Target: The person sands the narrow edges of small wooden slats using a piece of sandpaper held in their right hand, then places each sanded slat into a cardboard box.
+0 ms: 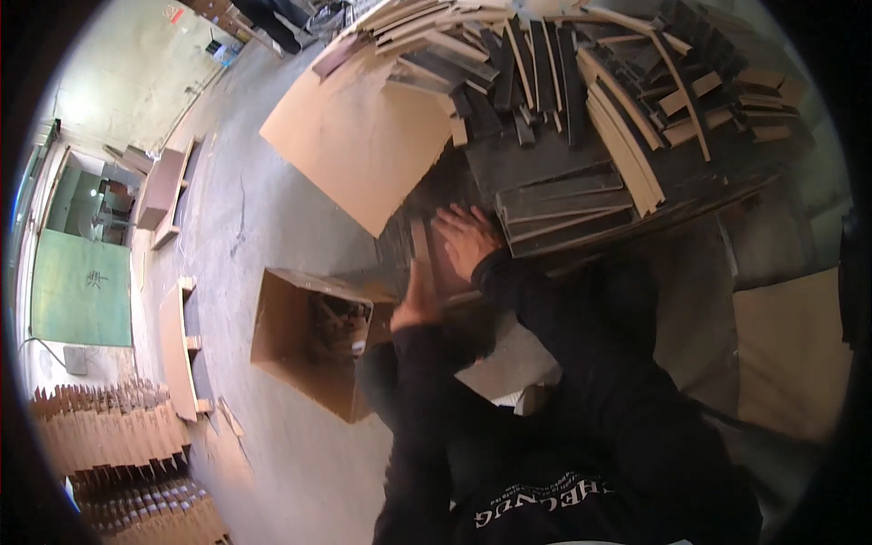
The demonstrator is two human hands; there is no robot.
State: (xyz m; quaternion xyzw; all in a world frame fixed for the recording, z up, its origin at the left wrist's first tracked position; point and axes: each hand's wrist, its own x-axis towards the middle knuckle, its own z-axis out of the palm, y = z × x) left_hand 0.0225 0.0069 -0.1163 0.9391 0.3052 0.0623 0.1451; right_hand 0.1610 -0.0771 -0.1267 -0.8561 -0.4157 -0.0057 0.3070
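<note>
My right hand (468, 240) lies with its fingers spread on a flat reddish-brown board (443, 272) at the near end of the dark work surface. Just left of it, my left hand (418, 302) is at the near end of a narrow light-brown strip (420, 242). That hand is blurred and its fingers are partly hidden, so its grip on the strip is unclear. A large tan sheet (359, 136) reaches out past the far left of both hands. Dark flat strips (568, 204) are stacked to the right of my right hand.
An open cardboard box (300, 341) with small scraps inside stands left of my left hand. Many loose strips (536, 73) are heaped at the far right. Low pallets (177, 350) lie on the floor at left, near stacked brown pieces (109, 427). A person's legs (272, 23) show at the back.
</note>
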